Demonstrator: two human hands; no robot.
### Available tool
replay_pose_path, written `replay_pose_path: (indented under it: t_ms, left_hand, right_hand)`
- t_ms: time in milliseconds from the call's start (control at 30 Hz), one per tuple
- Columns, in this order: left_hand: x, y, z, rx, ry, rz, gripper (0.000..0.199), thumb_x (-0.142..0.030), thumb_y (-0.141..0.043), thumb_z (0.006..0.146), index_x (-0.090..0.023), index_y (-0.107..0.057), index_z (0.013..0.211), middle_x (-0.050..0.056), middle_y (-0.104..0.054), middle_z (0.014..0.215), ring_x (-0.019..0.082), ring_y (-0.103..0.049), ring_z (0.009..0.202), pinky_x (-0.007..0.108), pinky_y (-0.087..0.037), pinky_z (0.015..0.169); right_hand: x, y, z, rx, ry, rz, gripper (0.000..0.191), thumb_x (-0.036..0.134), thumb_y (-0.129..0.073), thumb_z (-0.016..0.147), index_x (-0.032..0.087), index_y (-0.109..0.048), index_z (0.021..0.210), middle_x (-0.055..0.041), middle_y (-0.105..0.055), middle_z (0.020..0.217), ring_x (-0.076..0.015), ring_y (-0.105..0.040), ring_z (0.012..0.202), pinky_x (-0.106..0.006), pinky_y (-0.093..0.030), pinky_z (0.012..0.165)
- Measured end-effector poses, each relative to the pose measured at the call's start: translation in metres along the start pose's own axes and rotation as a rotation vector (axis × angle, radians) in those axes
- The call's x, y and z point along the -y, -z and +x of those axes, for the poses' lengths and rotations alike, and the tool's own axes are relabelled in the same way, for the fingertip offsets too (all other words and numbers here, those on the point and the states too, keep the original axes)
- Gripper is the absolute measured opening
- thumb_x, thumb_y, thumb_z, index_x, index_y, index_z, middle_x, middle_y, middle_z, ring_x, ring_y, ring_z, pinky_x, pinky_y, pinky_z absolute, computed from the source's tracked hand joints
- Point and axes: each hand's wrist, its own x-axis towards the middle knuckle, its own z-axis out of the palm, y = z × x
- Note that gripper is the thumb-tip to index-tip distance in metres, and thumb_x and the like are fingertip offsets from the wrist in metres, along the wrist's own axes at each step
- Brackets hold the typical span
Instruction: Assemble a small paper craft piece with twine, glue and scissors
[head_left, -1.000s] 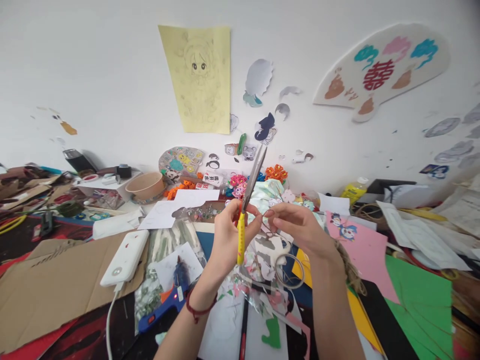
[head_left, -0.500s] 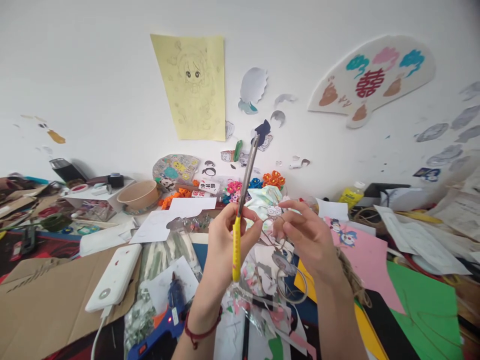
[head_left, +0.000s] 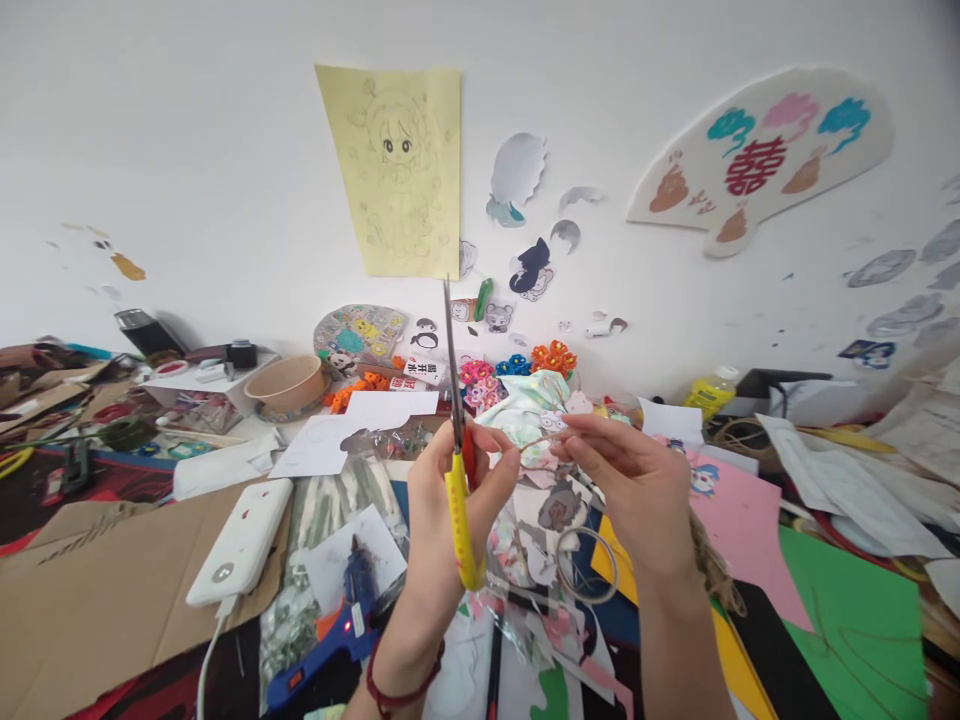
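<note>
My left hand (head_left: pixel 429 520) is closed around a pair of scissors (head_left: pixel 460 525) with yellow and red handles, the blades pointing up. Between its thumb and fingertips it also pinches a thin brown string (head_left: pixel 535 442). The string runs across to my right hand (head_left: pixel 641 475), whose thumb and fingers are pressed together on its other end. Both hands are raised over the middle of the cluttered table. Below the string lie a roll of tape (head_left: pixel 587 592) and scraps of cut paper (head_left: pixel 517 565).
At the left are a blue glue gun (head_left: pixel 330 640), a white power bank (head_left: pixel 241 540) with a cable, and cardboard (head_left: pixel 112 590). Green (head_left: pixel 855 610) and pink paper (head_left: pixel 742 510) lie right. Behind stand a round bowl (head_left: pixel 285 383), crocheted flowers (head_left: pixel 553 357) and a yellow bottle (head_left: pixel 709 393).
The scissors have swung more upright in my left hand, their tips moving left. My right-hand fingers have come together, and the string is stretched between both hands. The view has shifted slightly.
</note>
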Motion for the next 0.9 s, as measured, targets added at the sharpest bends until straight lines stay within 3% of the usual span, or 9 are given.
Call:
replay_pose_path:
  t_ms: [167,300,467,633,767,900]
  left_hand:
    - [0.003,-0.004,-0.01,-0.057,-0.015,-0.071,0.025,-0.028,-0.071,0.078,-0.021,-0.048,0.076,0.0,-0.061,0.078,0.01,-0.048,0.064,0.025,-0.035,0.055]
    - [0.009,-0.006,-0.016,-0.053,0.032,-0.066,0.028,-0.03,-0.071,0.079,-0.021,-0.045,0.075,0.0,-0.06,0.078,0.012,-0.049,0.066,0.026,-0.037,0.056]
    - [0.013,-0.011,-0.021,-0.049,0.037,-0.068,0.026,-0.032,-0.067,0.082,-0.022,-0.044,0.076,0.0,-0.061,0.08,0.014,-0.051,0.068,0.027,-0.04,0.058]
    - [0.013,-0.013,-0.022,-0.126,-0.015,-0.052,0.027,-0.03,-0.066,0.082,-0.021,-0.042,0.074,0.001,-0.06,0.08,0.012,-0.05,0.067,0.026,-0.04,0.06]
    - [0.014,-0.012,-0.022,-0.126,-0.045,-0.03,0.028,-0.032,-0.066,0.082,-0.022,-0.041,0.074,0.001,-0.059,0.078,0.013,-0.052,0.07,0.027,-0.041,0.06]
    - [0.014,-0.015,-0.023,-0.147,-0.073,-0.045,0.028,-0.031,-0.066,0.082,-0.022,-0.041,0.074,0.001,-0.057,0.076,0.013,-0.051,0.069,0.027,-0.041,0.061]
  right_hand:
    - [0.004,-0.002,-0.004,0.019,0.029,0.087,0.009,0.028,-0.079,0.08,0.022,-0.078,0.087,-0.0029,-0.075,0.076,-0.0165,-0.071,0.063,-0.03,-0.062,0.061]
    - [0.006,-0.004,-0.007,0.031,0.044,0.155,0.007,0.029,-0.077,0.082,0.022,-0.076,0.084,-0.0025,-0.072,0.073,-0.0156,-0.068,0.067,-0.028,-0.059,0.062]
    - [0.009,-0.009,-0.01,0.087,0.068,0.149,0.014,0.035,-0.07,0.088,0.021,-0.069,0.086,0.0005,-0.061,0.065,-0.0146,-0.063,0.067,-0.027,-0.053,0.062]
    - [0.008,-0.009,-0.008,0.137,-0.015,0.197,0.015,0.038,-0.065,0.092,0.024,-0.064,0.095,0.0055,-0.051,0.058,-0.0099,-0.05,0.048,-0.023,-0.041,0.046]
    - [0.006,-0.004,-0.006,0.214,-0.026,0.185,0.011,0.033,-0.067,0.091,0.022,-0.069,0.093,0.0031,-0.056,0.062,-0.0112,-0.056,0.057,-0.025,-0.047,0.057]
    - [0.009,0.003,-0.006,0.245,-0.037,0.131,0.017,0.03,-0.067,0.091,0.023,-0.073,0.105,-0.0016,-0.067,0.073,-0.0154,-0.064,0.072,-0.028,-0.052,0.068]
